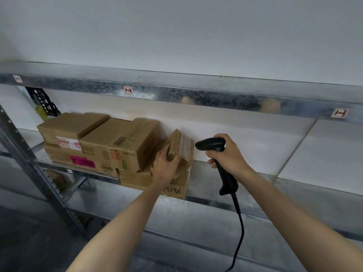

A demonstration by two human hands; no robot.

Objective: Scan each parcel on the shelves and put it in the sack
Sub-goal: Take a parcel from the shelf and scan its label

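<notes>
Place: probably a parcel storeroom or small warehouse; only one rack and a plain wall show.
Racking: galvanised steel shelves [196, 93] on a slotted upright [21, 146].
Bay tags: handwritten "1-2" tag [127, 89] and "1-3" tag [338, 113] on the shelf edge.
Stock: taped cardboard parcels [117, 142] bearing shipping labels and a barcode.
Tool: corded barcode scanner [226, 177].

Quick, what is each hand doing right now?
The left hand grips the small parcel, tilted up.
The right hand holds the black scanner, pointed at that parcel.
</notes>
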